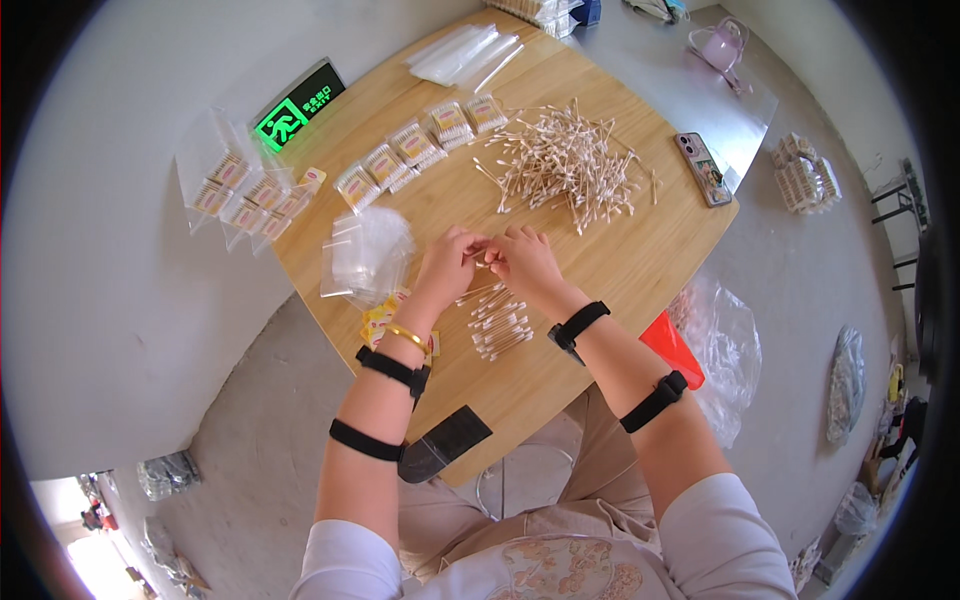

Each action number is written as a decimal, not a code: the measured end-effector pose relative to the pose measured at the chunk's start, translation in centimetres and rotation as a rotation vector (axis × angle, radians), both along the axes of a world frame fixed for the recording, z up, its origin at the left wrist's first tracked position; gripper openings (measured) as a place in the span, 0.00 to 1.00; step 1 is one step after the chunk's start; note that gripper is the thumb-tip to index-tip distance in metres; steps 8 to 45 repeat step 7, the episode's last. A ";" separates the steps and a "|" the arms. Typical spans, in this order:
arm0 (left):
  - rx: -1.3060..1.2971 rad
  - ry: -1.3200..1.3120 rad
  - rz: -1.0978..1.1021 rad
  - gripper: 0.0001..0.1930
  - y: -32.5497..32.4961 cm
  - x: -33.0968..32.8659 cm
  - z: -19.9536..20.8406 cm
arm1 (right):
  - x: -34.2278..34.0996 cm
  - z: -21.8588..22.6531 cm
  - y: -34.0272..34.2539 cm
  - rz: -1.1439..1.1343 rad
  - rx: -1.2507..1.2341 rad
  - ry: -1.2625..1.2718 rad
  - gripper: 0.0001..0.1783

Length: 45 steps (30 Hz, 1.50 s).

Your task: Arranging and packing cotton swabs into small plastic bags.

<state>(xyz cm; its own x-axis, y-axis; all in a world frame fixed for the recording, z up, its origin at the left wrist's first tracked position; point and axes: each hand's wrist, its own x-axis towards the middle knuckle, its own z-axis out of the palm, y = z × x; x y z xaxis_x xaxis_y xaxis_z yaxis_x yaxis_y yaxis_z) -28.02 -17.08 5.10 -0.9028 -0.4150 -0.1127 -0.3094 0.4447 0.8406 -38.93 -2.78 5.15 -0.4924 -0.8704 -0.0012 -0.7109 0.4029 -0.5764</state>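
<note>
My left hand [447, 266] and my right hand [528, 264] meet over the middle of the wooden table [640, 270], fingertips pinched together. Between them a cotton swab [481, 265] shows a white tip; how many swabs they hold is hidden. Just below my hands, loose cotton swabs [500, 325] lie roughly side by side in a small batch. Beyond my right hand spreads a big tangled heap of cotton swabs [570, 168]. Small clear plastic bags [368, 252] are stacked left of my left hand, and yellow printed cards [380, 318] lie partly behind my left wrist.
Filled swab packets [412, 143] stand in a row along the far left side. More packets sit in larger clear bags [245, 200] by the wall. Flat plastic sleeves [465, 55] lie at the back. A phone [703, 168] rests at the right edge, a black flat object [447, 443] at the near edge.
</note>
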 end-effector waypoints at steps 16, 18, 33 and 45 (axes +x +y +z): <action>-0.675 0.111 -0.003 0.31 5.1 4.4 0.4 | -1.3 1.3 4.7 -0.003 -0.145 -0.047 0.12; -0.675 0.111 -0.003 0.31 5.1 4.4 0.4 | -1.3 1.3 4.7 -0.003 -0.145 -0.047 0.12; -0.675 0.111 -0.003 0.31 5.1 4.4 0.4 | -1.3 1.3 4.7 -0.003 -0.145 -0.047 0.12; -0.675 0.111 -0.003 0.31 5.1 4.4 0.4 | -1.3 1.3 4.7 -0.003 -0.145 -0.047 0.12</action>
